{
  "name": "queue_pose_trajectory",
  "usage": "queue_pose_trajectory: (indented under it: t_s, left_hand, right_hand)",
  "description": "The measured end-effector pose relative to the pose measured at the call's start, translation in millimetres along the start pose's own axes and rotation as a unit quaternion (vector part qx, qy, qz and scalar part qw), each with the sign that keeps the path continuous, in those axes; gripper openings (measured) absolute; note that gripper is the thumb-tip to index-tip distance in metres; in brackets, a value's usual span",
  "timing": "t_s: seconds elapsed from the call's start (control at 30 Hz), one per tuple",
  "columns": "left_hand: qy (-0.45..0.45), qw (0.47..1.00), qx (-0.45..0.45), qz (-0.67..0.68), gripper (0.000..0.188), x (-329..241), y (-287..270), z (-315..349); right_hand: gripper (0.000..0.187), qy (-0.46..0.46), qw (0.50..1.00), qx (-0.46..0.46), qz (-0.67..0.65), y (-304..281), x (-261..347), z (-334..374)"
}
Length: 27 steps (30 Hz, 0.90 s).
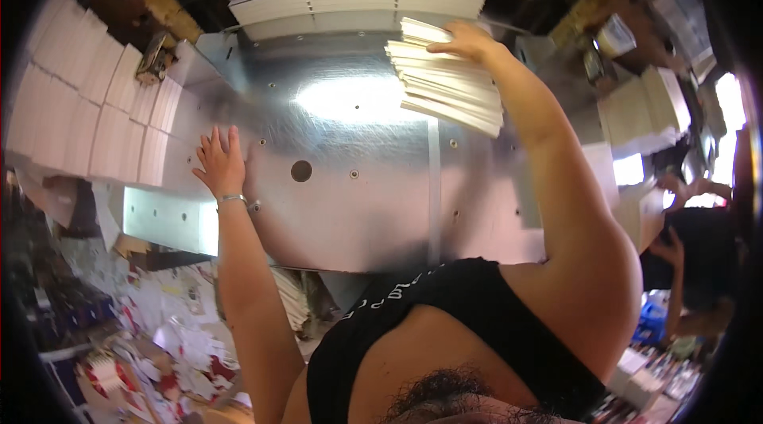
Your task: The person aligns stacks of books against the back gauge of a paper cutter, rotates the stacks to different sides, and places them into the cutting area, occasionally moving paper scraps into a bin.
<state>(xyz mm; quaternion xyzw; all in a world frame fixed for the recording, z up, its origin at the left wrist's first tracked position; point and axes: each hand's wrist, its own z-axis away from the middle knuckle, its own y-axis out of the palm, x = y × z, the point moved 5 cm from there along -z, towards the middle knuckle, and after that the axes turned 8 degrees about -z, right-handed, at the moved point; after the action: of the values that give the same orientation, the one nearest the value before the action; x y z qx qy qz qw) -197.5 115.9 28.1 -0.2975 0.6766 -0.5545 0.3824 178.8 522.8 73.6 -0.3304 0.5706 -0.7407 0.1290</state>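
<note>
A loose stack of cream paper booklets (447, 86) stands fanned at the far right of the metal worktable (389, 201). My right hand (467, 39) is closed over its far edge, thumb toward the middle and fingers mostly hidden. Whether the stack rests on the metal or hangs slightly above it, I cannot tell. Over at the left of the table, my left hand (222, 162) is open, fingers spread, with nothing in it. It lies near the seam with the left side shelf, wearing a thin bracelet (232, 198) at the wrist.
Tall rows of paper blocks (87, 98) line the left side. Another row of paper blocks (350, 7) sits along the back. More paper blocks (645, 110) stand at the right. Another person (695, 257) is at the far right. Paper scraps (183, 344) litter the lower left.
</note>
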Motion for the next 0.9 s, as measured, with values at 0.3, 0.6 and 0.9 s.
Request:
queue_pose_trajectory:
  t_s: [0.3, 0.6, 0.9]
  left_hand:
    - [0.080, 0.990, 0.003, 0.115, 0.072, 11, -2, 9]
    - [0.101, 0.921, -0.152, 0.343, 0.072, 51, -9, 162]
    - [-0.205, 0.725, -0.006, 0.657, 0.102, 20, 68, 305]
  right_hand:
    - [0.126, -0.031, 0.998, -0.045, 0.032, 55, 63, 171]
    - [0.112, -0.050, 0.998, -0.042, 0.025, 72, 133, 203]
    - [0.112, -0.358, 0.932, 0.059, 0.009, 131, 281, 224]
